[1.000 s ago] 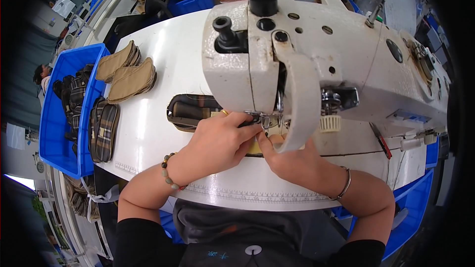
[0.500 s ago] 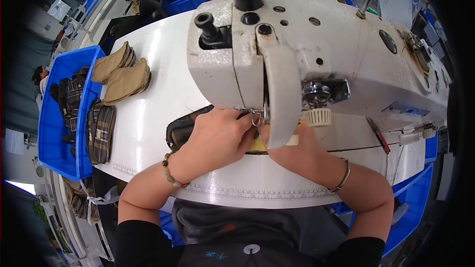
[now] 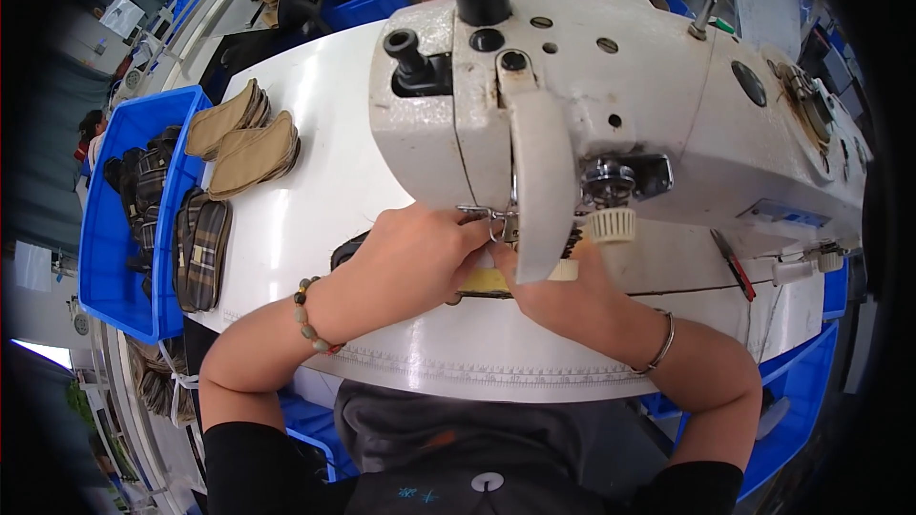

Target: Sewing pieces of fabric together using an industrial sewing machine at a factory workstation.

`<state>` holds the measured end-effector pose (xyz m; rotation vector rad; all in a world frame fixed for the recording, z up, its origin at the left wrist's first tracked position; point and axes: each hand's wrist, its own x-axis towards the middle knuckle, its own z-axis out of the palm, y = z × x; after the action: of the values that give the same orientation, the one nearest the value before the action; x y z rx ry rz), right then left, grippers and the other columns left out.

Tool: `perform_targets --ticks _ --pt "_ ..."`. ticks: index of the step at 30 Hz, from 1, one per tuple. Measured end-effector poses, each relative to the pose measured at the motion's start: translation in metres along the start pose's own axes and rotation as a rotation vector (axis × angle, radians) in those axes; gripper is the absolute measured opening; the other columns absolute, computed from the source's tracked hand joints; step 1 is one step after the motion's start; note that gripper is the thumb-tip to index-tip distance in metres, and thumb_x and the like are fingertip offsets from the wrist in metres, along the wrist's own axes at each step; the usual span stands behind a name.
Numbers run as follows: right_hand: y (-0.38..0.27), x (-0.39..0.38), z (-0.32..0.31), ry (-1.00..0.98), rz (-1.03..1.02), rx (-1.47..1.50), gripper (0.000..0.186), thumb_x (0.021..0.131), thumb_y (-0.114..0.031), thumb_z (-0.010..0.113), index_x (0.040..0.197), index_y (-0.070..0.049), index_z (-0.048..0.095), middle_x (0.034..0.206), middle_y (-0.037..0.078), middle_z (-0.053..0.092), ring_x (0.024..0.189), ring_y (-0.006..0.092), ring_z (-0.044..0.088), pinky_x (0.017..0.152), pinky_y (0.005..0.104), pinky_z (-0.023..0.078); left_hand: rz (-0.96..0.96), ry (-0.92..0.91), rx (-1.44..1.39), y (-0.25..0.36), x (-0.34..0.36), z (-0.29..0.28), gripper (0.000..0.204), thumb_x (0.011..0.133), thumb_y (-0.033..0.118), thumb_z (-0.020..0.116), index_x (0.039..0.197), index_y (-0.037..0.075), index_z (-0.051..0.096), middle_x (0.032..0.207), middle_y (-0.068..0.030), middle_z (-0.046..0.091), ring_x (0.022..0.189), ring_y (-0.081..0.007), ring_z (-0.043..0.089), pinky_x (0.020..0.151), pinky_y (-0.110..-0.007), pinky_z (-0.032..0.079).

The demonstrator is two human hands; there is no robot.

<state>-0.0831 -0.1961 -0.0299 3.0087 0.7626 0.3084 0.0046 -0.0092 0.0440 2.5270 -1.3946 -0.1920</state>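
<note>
My left hand (image 3: pixel 410 267) is bent over a dark plaid pouch (image 3: pixel 348 248), fingers closed around its edge at the metal presser foot (image 3: pixel 496 224) of a white sewing machine (image 3: pixel 425 148); the hand covers much of the pouch. My right hand (image 3: pixel 563 291) is curled at the work beside a yellow strip (image 3: pixel 482 278), its fingertips partly hidden behind the machine's curved white guard (image 3: pixel 544 191); what it grips is unclear. A dark toothed edge (image 3: pixel 572 243) shows just right of the guard.
On the left, a blue bin (image 3: pixel 114 257) holds dark pouches, beside plaid pouches (image 3: pixel 200 248) and stacks of tan fabric pieces (image 3: pixel 248 153). Red-handled snips (image 3: pixel 735 272) lie to the right. A person (image 3: pixel 91 133) is in the left background; other blue bins surround the table (image 3: pixel 477 372).
My left hand and wrist have shifted slightly left, covering more of the plaid pouch. The dark toothed edge has come into sight right of the guard. Both hands remain at the presser foot.
</note>
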Motion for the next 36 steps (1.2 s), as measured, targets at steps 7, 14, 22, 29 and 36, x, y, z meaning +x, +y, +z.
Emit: perform_targets --ticks 7,14,22,29,36 --pt "0.0 0.0 0.006 0.018 -0.035 -0.018 0.023 0.095 -0.01 0.055 0.116 -0.001 0.06 0.1 0.005 0.062 0.091 0.017 0.066 0.054 0.0289 0.048 0.102 -0.012 0.013 -0.007 0.0 -0.003 0.018 0.085 0.022 0.068 0.092 0.005 0.073 0.08 -0.0098 0.069 0.073 -0.0316 0.068 0.061 -0.043 0.055" --pt "0.002 0.006 -0.001 0.271 -0.005 0.203 0.029 0.078 -0.013 0.066 0.101 0.003 0.07 0.06 0.006 0.058 0.055 0.0231 0.063 0.048 0.0381 0.048 0.081 -0.022 -0.001 0.002 0.005 -0.008 0.024 0.083 0.026 0.07 0.091 0.004 0.073 0.081 -0.0118 0.069 0.072 -0.0331 0.068 0.063 -0.043 0.055" --pt "0.008 0.007 0.003 0.349 -0.014 0.255 0.009 0.076 -0.016 0.069 0.074 -0.008 0.067 0.058 0.006 0.055 0.053 0.0247 0.061 0.047 0.0389 0.046 0.069 0.014 -0.008 0.007 0.003 -0.008 0.03 0.082 0.028 0.072 0.099 0.004 0.072 0.081 -0.0145 0.069 0.071 -0.0347 0.068 0.064 -0.043 0.056" --pt "0.012 0.001 0.022 0.364 0.048 0.429 0.01 0.071 -0.015 0.068 0.066 -0.007 0.066 0.06 0.008 0.057 0.054 0.0281 0.061 0.048 0.0409 0.047 -0.136 0.12 -0.432 -0.024 -0.006 0.019 0.026 0.087 0.024 0.071 0.1 0.001 0.072 0.071 -0.0155 0.068 0.066 -0.0261 0.068 0.065 -0.036 0.054" --pt "0.006 0.013 -0.003 0.259 0.158 0.381 0.02 0.086 -0.019 0.067 0.073 -0.005 0.069 0.068 0.012 0.064 0.059 0.0291 0.065 0.051 0.0416 0.049 -0.38 0.204 -1.08 -0.037 -0.012 0.026 0.006 0.088 0.003 0.069 0.091 -0.002 0.069 0.089 -0.0028 0.069 0.08 -0.0086 0.062 0.071 -0.028 0.052"
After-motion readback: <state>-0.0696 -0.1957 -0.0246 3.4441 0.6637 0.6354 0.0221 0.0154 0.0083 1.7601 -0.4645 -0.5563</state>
